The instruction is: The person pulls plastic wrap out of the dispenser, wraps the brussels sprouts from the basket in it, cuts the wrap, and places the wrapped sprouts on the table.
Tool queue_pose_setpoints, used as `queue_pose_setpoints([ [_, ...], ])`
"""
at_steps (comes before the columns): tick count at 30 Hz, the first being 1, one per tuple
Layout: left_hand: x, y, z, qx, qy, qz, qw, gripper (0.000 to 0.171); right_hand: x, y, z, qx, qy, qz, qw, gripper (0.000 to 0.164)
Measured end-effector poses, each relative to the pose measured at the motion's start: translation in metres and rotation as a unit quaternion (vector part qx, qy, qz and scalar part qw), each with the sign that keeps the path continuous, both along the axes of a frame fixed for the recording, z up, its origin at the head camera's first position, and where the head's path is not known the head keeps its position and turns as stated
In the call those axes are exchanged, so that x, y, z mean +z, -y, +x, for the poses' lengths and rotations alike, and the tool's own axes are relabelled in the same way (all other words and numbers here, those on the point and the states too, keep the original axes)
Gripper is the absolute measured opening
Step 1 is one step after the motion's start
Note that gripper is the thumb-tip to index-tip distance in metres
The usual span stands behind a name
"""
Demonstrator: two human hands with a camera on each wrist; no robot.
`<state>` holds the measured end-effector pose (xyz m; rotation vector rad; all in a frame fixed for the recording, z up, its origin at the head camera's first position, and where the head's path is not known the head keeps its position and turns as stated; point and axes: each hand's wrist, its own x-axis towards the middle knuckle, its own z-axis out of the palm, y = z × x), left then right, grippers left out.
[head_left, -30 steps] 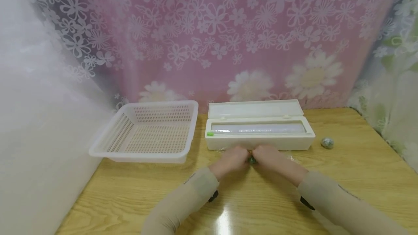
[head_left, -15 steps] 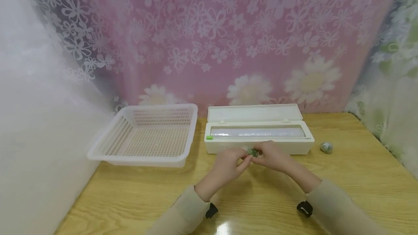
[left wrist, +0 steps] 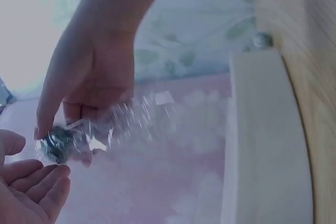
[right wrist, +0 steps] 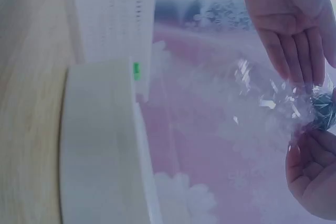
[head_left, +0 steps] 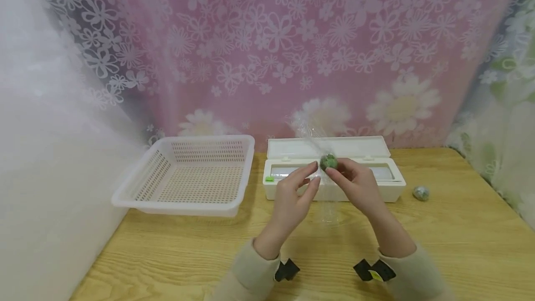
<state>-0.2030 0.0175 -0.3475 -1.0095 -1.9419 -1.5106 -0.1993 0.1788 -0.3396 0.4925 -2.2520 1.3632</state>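
Observation:
Between thumb and fingers, my right hand (head_left: 362,186) pinches a small dark green ball (head_left: 329,162) wrapped in cling film (head_left: 329,212). The film's loose ends trail above and below it in the head view. My left hand (head_left: 289,204) is just left of the ball, its thumb and fingers apart and the fingertips right at the film. In the left wrist view, crinkled film (left wrist: 131,121) sticks out from one side of the ball (left wrist: 56,144). The right wrist view shows the left hand's (right wrist: 296,30) fingers nearly straight beside the wrapped ball (right wrist: 323,109).
Behind the hands stands a white cling film dispenser (head_left: 380,193) with its lid (head_left: 355,145) raised, a film roll inside and a green slider (head_left: 269,179). A white perforated basket (head_left: 184,206) is at left. A small greyish ball (head_left: 420,193) lies right of the dispenser.
Both hands have lifted from low in front of the dispenser, bringing the green ball up over it. The left hand's fingers have come off the ball, while the right still pinches it.

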Motion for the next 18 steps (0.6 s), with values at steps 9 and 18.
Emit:
queue_pose_setpoints([
  [9,0.016,-0.006,0.016,-0.074,0.087,0.063,0.9914,0.035,0.0,0.016,0.01,-0.057,-0.169,0.018,0.984,0.034],
  [18,0.009,-0.001,0.008,-0.108,0.176,0.125,0.9704,0.034,0.002,0.025,0.014,-0.053,-0.273,0.073,0.958,0.048],
])
